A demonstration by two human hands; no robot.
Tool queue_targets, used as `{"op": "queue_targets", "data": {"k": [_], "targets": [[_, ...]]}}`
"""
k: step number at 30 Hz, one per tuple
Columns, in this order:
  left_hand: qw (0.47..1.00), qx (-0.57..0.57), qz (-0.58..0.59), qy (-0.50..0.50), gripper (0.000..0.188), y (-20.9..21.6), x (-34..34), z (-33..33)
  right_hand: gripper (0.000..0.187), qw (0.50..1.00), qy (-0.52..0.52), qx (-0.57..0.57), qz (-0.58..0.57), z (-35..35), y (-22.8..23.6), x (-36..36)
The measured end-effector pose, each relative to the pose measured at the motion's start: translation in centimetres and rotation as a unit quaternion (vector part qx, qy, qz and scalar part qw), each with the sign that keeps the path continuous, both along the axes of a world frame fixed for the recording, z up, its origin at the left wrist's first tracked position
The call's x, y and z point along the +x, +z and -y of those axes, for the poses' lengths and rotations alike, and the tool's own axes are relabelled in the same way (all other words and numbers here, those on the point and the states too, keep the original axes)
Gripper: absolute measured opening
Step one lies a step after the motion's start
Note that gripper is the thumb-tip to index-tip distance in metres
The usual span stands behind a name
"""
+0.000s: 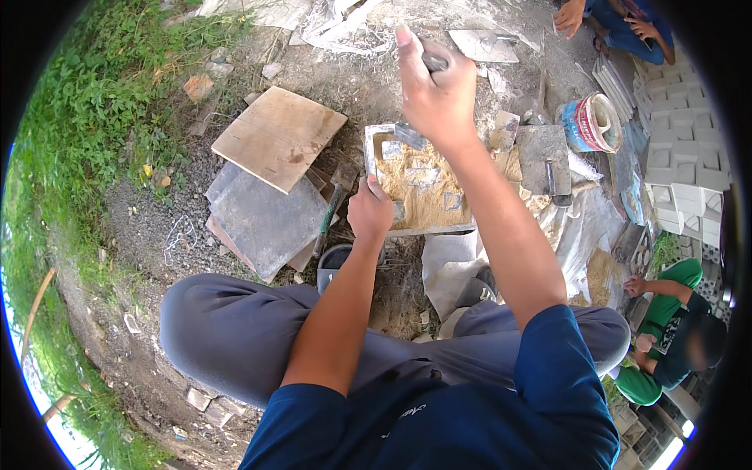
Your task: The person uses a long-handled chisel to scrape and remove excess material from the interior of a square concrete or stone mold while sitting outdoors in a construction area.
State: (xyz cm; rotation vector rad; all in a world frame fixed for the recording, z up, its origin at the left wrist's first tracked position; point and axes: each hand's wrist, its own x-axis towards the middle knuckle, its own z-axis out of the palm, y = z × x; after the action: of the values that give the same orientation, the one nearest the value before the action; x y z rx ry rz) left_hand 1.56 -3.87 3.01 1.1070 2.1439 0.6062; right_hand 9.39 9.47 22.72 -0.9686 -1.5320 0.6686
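In front of me lies a pale rectangular frame point(430, 232), packed with yellowish sandy mix point(423, 192) in which several grey square shapes show. My left hand point(370, 210) is closed at the frame's left edge, thumb along the rim. Raised over the far side of the frame, my right hand point(440, 90) is wrapped round a tool with a dark rounded handle end point(435, 62). A grey metal piece point(410, 135) shows below that fist, over the frame's far left part; whether it belongs to the tool I cannot tell. My right forearm hides the frame's right side.
Left of the frame are stacked boards, a wooden one point(278, 137) over a grey one point(266, 211), and a green-handled tool point(327, 219). A dark bucket point(335, 257) stands near my knee. To the right are a float point(546, 160), a paint bucket point(583, 125), pale blocks point(685, 149) and two people.
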Motion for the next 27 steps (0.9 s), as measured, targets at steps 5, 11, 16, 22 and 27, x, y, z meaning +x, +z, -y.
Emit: {"op": "queue_targets", "data": {"k": [5, 11, 16, 22, 27], "targets": [[1.0, -0.005, 0.013, 0.003, 0.048, 0.3, -0.4, 0.3, 0.049, 1.0, 0.019, -0.024, 0.002, -0.1, 0.7, -0.6], [1.0, -0.011, -0.002, 0.017, 0.049, 0.1, -0.4, 0.3, 0.047, 0.999, 0.0, -0.033, -0.017, 1.2, 1.4, -0.3], [1.0, -0.018, 0.01, 0.004, 0.049, 0.1, -0.2, -0.1, 0.046, 0.999, 0.007, -0.039, 0.032, -0.1, 0.7, -0.7], [1.0, -0.016, 0.001, 0.0, 0.049, 0.0, -0.1, -0.3, 0.044, 0.999, 0.007, -0.045, -0.028, 0.6, 0.7, -0.8], [1.0, 0.001, -0.004, 0.004, 0.045, 0.0, 0.0, -0.4, 0.042, 0.999, 0.026, -0.026, -0.01, 1.1, 0.2, -0.1]]}}
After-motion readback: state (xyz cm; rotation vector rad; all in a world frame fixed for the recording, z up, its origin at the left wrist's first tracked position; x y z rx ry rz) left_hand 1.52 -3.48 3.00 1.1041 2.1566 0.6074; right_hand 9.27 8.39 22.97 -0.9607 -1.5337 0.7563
